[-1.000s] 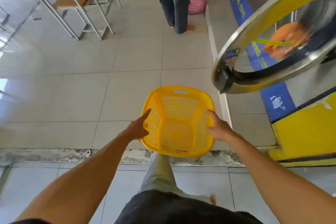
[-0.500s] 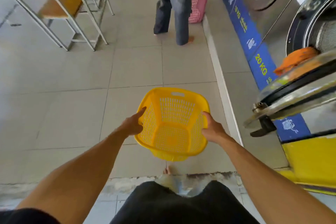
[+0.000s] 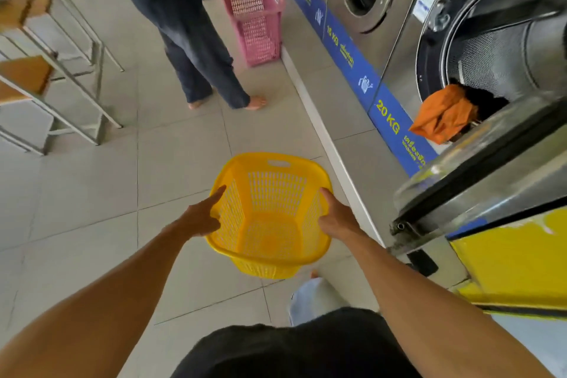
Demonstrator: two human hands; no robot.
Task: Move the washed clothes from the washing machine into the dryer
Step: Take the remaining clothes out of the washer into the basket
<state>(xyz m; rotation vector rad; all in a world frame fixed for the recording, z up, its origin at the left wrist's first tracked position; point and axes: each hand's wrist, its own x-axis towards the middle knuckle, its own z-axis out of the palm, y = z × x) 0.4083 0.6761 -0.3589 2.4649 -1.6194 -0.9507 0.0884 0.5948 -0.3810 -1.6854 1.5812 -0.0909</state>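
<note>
- Clothes (image 3: 441, 115): an orange garment hangs out over the lower lip of the washer (image 3: 491, 49) drum, with dark items behind it inside. None has been taken out, as far as can be seen.
- Washer door (image 3: 478, 169): swung open, just below and in front of the drum mouth. Opening the machine is done.
- Basket (image 3: 270, 215): yellow, empty, held off the floor to the left of the washer, short of the door.
- Left hand (image 3: 199, 218): gripping the basket's left rim, forefinger laid along the edge.
- Right hand (image 3: 334, 218): closed over the basket's right rim.
- Judgement: the task is at its start. Left to do: bring the basket to the drum, unload, carry to the dryer, load. No dryer can be identified in view.
- Further from the washer: a pink basket (image 3: 254, 21) stands against the next machine along; a second person (image 3: 184, 24) stands beside it on the tiled floor (image 3: 92, 193).
</note>
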